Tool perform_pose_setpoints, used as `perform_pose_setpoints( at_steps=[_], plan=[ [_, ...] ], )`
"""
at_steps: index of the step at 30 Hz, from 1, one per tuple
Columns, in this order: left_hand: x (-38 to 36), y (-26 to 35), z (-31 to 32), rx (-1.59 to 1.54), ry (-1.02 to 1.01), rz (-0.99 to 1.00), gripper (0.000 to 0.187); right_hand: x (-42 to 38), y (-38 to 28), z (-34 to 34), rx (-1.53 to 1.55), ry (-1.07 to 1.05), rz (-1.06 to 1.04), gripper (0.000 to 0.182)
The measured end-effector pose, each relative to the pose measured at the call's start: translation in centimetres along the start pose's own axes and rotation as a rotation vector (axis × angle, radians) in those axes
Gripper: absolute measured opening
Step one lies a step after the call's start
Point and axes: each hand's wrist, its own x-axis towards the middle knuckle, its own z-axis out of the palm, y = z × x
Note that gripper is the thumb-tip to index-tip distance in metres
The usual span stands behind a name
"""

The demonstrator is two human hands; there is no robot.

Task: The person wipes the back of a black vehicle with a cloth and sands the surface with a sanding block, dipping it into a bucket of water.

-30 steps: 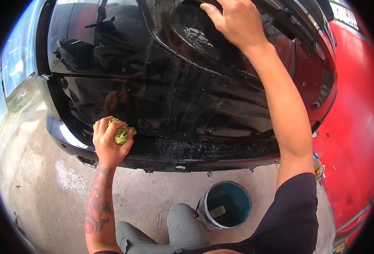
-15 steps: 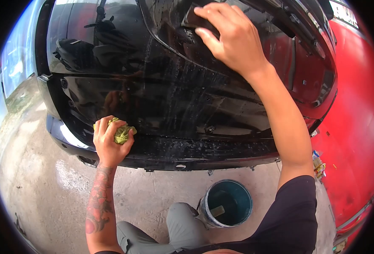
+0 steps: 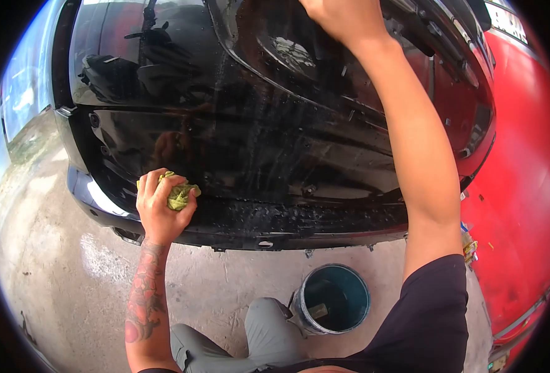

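Observation:
Both my hands are at a glossy black car rear [image 3: 225, 155] with wet streaks and drops running down its panel. My left hand [image 3: 163, 205] is closed around a crumpled yellow-green cloth [image 3: 180, 191], resting against the lower left of the panel above the sill. My right hand [image 3: 343, 18] is stretched up to the top edge of the view, over the upper panel. Its fingers are cut off by the frame, so whatever they hold is out of sight.
A dark bucket [image 3: 301, 304] of water stands on the concrete floor [image 3: 219, 280] by my knees, with a small pale block [image 3: 318, 311] inside. To the right is a red car panel [image 3: 523, 186]. Small packets [image 3: 469, 245] lie beside it.
My right hand has slid upward, partly out of view; half a second ago it gripped a dark block against the panel. My left hand and the cloth have barely moved.

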Motion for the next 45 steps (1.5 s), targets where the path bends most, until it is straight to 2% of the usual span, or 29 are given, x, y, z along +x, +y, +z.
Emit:
perform_pose_setpoints(
  at_steps=[4,7,11,14,18,23,27,28,30,33,37,40,42,45],
  plan=[
    [0.0,0.1,0.1,-0.018,-0.025,-0.025,0.029,-0.7,0.4,-0.6,0.053,-0.014,-0.061,0.033],
    [-0.1,0.1,0.0,-0.014,-0.015,-0.011,0.029,-3.8,-1.2,-3.0,0.059,-0.098,-0.137,0.034],
    [0.0,0.0,0.0,-0.018,-0.007,-0.003,0.029,-4.6,-1.5,-4.6,0.169,-0.234,-0.129,0.035],
    [0.0,0.3,0.1,-0.013,-0.013,-0.006,0.028,-2.7,-0.7,-2.9,0.155,-0.144,-0.144,0.034],
    [0.0,0.2,0.1,0.001,-0.005,-0.004,0.028,-3.2,-0.8,-3.8,0.17,-0.187,-0.174,0.035],
    [0.0,0.3,0.2,0.001,-0.009,-0.021,0.027,-7.9,0.2,-6.4,0.196,-0.356,-0.236,0.039],
    [0.0,0.2,0.3,0.011,0.004,0.0,0.027,-5.3,0.3,-4.3,0.144,-0.276,-0.287,0.042],
    [0.1,0.2,0.2,0.011,0.002,0.002,0.027,-3.6,-0.5,-4.1,0.213,-0.26,-0.237,0.033],
    [0.0,0.3,0.1,0.014,0.001,0.005,0.027,-2.4,-0.8,-3.2,0.197,-0.239,-0.246,0.033],
    [0.1,0.3,0.2,0.003,-0.01,-0.003,0.027,-4.1,0.2,-3.8,0.258,-0.277,-0.287,0.034],
    [-0.1,0.3,0.1,-0.009,-0.032,-0.033,0.027,-7.8,2.0,-7.8,0.155,-0.454,-0.248,0.042],
    [0.1,0.3,0.2,0.008,-0.014,-0.013,0.027,-7.7,3.3,-8.4,0.109,-0.473,-0.23,0.042],
    [0.0,0.4,0.2,0.008,-0.012,-0.008,0.026,-6.5,3.1,-6.6,0.101,-0.376,-0.262,0.042],
    [-0.1,0.3,0.2,0.0,-0.011,-0.01,0.026,-4.9,1.7,-6.8,0.174,-0.371,-0.255,0.034]
  ],
)
